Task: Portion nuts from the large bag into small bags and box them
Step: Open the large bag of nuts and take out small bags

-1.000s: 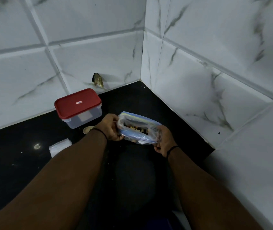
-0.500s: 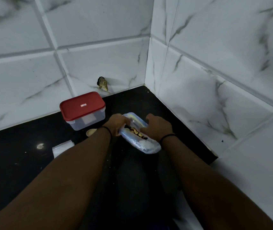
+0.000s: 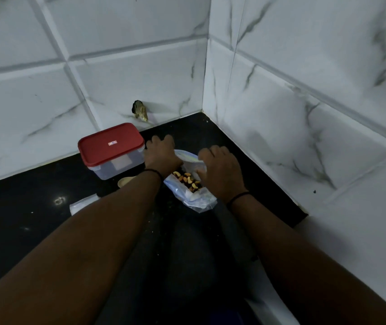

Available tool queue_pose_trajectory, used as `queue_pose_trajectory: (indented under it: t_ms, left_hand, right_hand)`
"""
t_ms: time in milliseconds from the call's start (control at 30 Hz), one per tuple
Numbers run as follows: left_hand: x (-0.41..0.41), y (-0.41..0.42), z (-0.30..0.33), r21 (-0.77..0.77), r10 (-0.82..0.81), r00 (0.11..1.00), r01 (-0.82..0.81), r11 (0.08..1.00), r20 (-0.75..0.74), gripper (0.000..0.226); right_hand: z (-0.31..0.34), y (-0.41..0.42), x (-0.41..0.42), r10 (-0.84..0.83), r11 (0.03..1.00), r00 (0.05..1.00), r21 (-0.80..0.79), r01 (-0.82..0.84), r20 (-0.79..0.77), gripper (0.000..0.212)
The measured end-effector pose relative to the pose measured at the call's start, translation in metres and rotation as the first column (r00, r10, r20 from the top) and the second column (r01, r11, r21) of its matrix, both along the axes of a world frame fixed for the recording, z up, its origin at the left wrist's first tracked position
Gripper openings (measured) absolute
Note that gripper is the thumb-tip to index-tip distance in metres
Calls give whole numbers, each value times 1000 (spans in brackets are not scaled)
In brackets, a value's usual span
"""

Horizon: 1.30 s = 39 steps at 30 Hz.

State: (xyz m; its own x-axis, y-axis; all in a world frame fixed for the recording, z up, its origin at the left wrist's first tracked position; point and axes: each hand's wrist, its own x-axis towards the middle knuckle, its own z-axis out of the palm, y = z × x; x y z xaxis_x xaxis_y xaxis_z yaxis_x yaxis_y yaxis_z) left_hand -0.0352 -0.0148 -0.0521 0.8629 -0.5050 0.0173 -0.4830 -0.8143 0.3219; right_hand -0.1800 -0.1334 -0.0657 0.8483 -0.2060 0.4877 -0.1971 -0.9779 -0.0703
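Observation:
A clear plastic bag of mixed nuts point(image 3: 190, 186) lies on the black counter point(image 3: 34, 214) near the corner. My left hand point(image 3: 162, 153) lies palm down on the bag's far left end. My right hand point(image 3: 220, 172) lies palm down on its right side. Both hands' fingertips are hidden, and whether they curl round the plastic cannot be told. Cashews and darker nuts show through between my wrists. A clear box with a red lid point(image 3: 112, 150) stands shut just left of my left hand.
White marble-look tiled walls point(image 3: 281, 113) close the corner behind and to the right. A small pale round object point(image 3: 126, 181) and a stack of small clear bags point(image 3: 81, 204) lie left of my left forearm. A small dark object point(image 3: 140, 110) sits against the back wall.
The bag has gone from held up between both hands to lying on the counter. Both hands have moved forward and now lie on top of it.

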Motion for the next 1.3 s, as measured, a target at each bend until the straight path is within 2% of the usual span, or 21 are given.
queue_pose_trajectory:
  t_ms: [33, 67, 100, 133, 200, 267, 333, 433, 567, 633, 733, 800, 867, 967, 1067, 1133, 1233, 1300]
  left_hand:
    - [-1, 0, 1, -34, -12, 993, 16, 999, 114, 47]
    - [-3, 1, 3, -84, -53, 976, 72, 994, 209, 42]
    - [-6, 1, 6, -113, -135, 959, 167, 979, 249, 33]
    - [-10, 2, 11, -109, -235, 948, 262, 959, 213, 23]
    - [-13, 0, 18, 30, -374, 927, 375, 927, -19, 14]
    - [-13, -3, 14, 213, -375, 904, 416, 884, -205, 23]
    - [-10, -5, 9, 312, -338, 915, 395, 864, -221, 29]
    - [2, -1, 15, 363, -239, 959, 279, 889, -152, 40]
    - [15, 5, 16, 394, -189, 977, 213, 894, -98, 46]
    - [5, 3, 10, 407, -232, 968, 251, 878, -96, 47]
    - [-4, 0, 8, 397, -331, 942, 325, 858, -56, 41]
    - [-7, 2, 9, 407, -388, 921, 363, 838, -24, 26]
    - [-13, 5, 10, 435, -441, 897, 394, 810, 9, 20]
    - [-17, 11, 10, 492, -488, 872, 439, 752, -32, 22]
    - [-11, 26, 7, 536, -489, 870, 445, 717, -67, 24]
    - [-8, 33, 8, 527, -475, 873, 455, 718, -106, 27]
    - [-9, 26, 12, 438, -509, 857, 489, 754, -81, 24]
    - [-18, 13, 14, 422, -549, 834, 515, 746, -47, 21]
  right_hand:
    - [0, 3, -3, 93, 996, 995, 10, -94, 30, 17]
    - [0, 7, -6, 160, 986, 987, 48, -161, 21, 18]
    - [1, 11, -9, 201, 976, 978, 98, -196, -47, 27]
    - [3, 14, -11, 219, 971, 957, 139, -194, -188, 33]
    - [10, 20, -14, 171, 983, 852, 138, -117, -494, 32]
    - [20, 26, -15, 138, 988, 764, 140, -63, -630, 38]
    - [24, 31, -15, 109, 993, 681, 112, -40, -724, 51]
    - [25, 30, -16, 16, 996, 527, -32, -82, -850, 69]
    - [28, 22, -17, 50, 995, 463, 1, -104, -885, 66]
    - [31, 24, -16, 77, 996, 480, 51, -69, -874, 57]
    - [36, 24, -13, 134, 987, 643, 162, -16, -754, 32]
    - [39, 18, -7, 142, 987, 694, 150, -49, -705, 26]
    - [41, 18, 0, 136, 991, 688, 110, -82, -713, 24]
    - [37, 22, 6, 78, 994, 654, 10, -107, -752, 27]
    - [38, 9, 0, -51, 997, 616, -73, -11, -786, 42]
    - [41, -1, -3, -71, 997, 584, -73, 21, -808, 50]
    - [42, 9, -1, -34, 998, 657, -64, -21, -753, 42]
    - [40, 24, -2, 10, 996, 705, -52, -67, -709, 36]
